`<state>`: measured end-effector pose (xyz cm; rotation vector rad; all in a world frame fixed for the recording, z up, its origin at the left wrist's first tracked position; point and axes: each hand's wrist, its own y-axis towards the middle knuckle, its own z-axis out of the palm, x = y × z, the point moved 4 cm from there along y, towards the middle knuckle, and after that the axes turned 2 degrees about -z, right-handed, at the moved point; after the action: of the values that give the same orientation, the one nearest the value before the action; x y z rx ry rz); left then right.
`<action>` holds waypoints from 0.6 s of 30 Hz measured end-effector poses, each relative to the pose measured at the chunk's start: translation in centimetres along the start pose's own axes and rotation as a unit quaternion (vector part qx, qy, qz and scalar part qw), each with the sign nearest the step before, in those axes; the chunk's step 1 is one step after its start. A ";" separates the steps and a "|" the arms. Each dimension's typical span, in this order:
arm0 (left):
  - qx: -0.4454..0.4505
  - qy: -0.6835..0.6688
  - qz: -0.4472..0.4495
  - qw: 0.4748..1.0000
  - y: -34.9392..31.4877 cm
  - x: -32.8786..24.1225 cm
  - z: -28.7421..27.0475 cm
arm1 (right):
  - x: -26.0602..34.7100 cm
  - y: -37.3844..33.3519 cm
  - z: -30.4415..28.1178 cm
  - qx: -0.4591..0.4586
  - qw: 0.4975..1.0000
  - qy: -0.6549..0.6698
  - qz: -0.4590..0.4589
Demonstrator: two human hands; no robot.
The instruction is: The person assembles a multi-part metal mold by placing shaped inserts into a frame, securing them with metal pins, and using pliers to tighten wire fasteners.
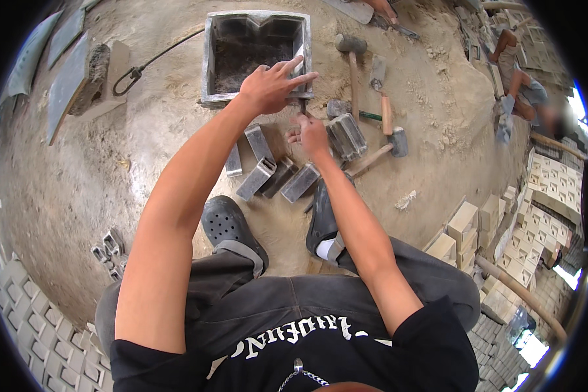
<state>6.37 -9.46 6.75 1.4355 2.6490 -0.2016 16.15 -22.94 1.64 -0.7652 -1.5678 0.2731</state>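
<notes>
Here, hands crowd the open box near one corner.

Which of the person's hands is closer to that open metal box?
The left. The left hand is over the near right corner of the metal box, fingers spread; the right hand is outside the box, nearer the person's body.

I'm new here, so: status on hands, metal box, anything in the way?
Left hand spread over near-right corner of metal box. Right hand beside grey blocks, grip unclear. Blocks clutter box's near side.
</notes>
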 end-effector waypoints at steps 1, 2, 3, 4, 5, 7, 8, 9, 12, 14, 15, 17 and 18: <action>-0.003 0.000 0.004 1.000 0.2 0.0 0.2 | -0.9 0.1 -0.2 0.027 0.994 0.102 0.010; -0.006 -0.001 0.007 1.000 0.3 -0.1 0.3 | -1.7 0.3 -0.4 0.054 0.977 0.203 0.019; -0.009 0.001 0.009 1.000 0.3 -0.1 0.3 | -2.1 0.4 -0.5 0.069 0.964 0.256 0.034; -0.005 0.000 0.010 1.000 0.3 -0.1 0.4 | -2.5 0.6 -0.5 0.084 0.947 0.306 0.049; -0.001 -0.002 0.010 1.000 0.3 -0.2 0.4 | -2.8 0.8 -0.5 0.100 0.927 0.356 0.064; 0.020 -0.001 0.016 1.000 0.4 -0.4 -0.1 | -3.8 1.4 -0.8 0.148 0.872 0.454 0.101; 0.037 -0.001 0.021 0.999 0.5 -0.6 -0.4 | -4.2 1.6 -1.1 0.172 0.840 0.500 0.120; 0.058 0.002 0.019 0.998 0.1 -0.2 -0.7 | -4.2 1.6 -1.0 0.174 0.847 0.486 0.126; 0.063 0.112 0.141 0.982 -1.5 2.4 -2.4 | -0.9 -0.3 -0.5 -0.019 0.975 0.105 0.194; 0.076 0.105 0.221 0.967 -1.8 3.8 -5.2 | 2.0 -1.1 -3.0 -0.239 0.959 -0.105 0.111; 0.051 0.095 0.202 0.973 -2.1 5.5 -6.8 | 3.4 -1.2 -3.9 -0.306 0.941 -0.140 0.002; -0.039 0.072 0.110 0.991 -2.3 10.3 -7.9 | 5.8 -0.7 -4.3 -0.355 0.904 -0.173 -0.162; -0.101 0.062 0.035 0.992 -2.9 13.3 -8.3 | 8.1 -0.6 -3.7 -0.336 0.901 -0.170 -0.217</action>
<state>-3.61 1.40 12.86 1.5143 2.6186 0.1645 19.74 -19.36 9.03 -0.8872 -2.1522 -0.5221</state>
